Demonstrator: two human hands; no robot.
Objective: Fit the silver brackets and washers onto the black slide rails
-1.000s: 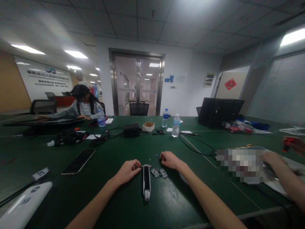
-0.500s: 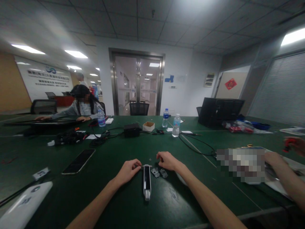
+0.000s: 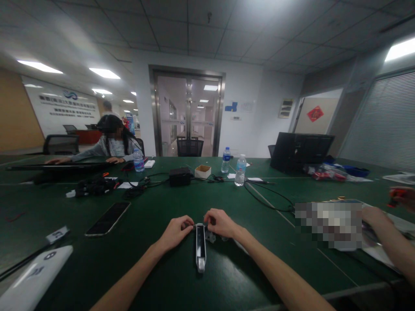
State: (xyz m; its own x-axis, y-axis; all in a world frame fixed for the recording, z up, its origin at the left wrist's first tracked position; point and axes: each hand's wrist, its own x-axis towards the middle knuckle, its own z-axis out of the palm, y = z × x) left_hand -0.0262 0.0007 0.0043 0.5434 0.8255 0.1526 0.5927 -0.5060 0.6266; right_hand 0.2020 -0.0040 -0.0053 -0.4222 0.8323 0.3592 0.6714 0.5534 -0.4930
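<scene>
Metal bar (image 3: 200, 246) lies lengthwise on our green table (image 3: 162, 276). Our left hand (image 3: 177, 232) and right hand (image 3: 218, 223) pinch its far end, fingers closed. Small metal plates (image 3: 211, 236) sit just beside.

Two bare forearms enter from the bottom edge of the head view, both uncovered right down to the frame, so no sleeve, cuff or glove shows on either. The left hand (image 3: 175, 232) is slim, with its knuckles showing as a rounded ridge and the fingers curled in under them. The right hand (image 3: 219, 222) is of like build, its fingers bent so that the back of the hand and the knuckle line face the camera. No watch, ring, bracelet or strap shows on either wrist or on the fingers that can be seen. The forearms are lean and smooth, narrowing evenly toward the wrists. Nothing else of the person's body or clothing is in view.
</scene>
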